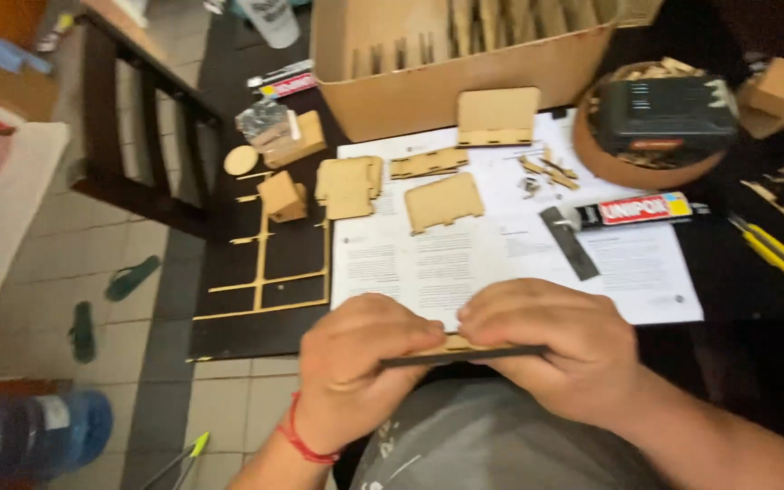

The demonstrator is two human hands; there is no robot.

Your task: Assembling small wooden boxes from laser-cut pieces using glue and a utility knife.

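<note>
Both hands are working low centre of the frame. Left hand point(356, 358) is pinching closed on the left end of a thin wooden piece point(454, 345) backed by a dark flat strip point(465, 356); right hand point(546, 349) is gripping the right end, fingers curled over it. Piece is sitting just below the white printed sheets point(501, 245), over the person's lap. More cut wooden panels point(443, 201) are lying on the sheets mid-frame. Glue tube point(632, 210) is lying right of centre. Cardboard box point(465, 82) is standing at top centre. Wooden frame offcut point(265, 290) is lying left on the dark table point(229, 263).
</note>
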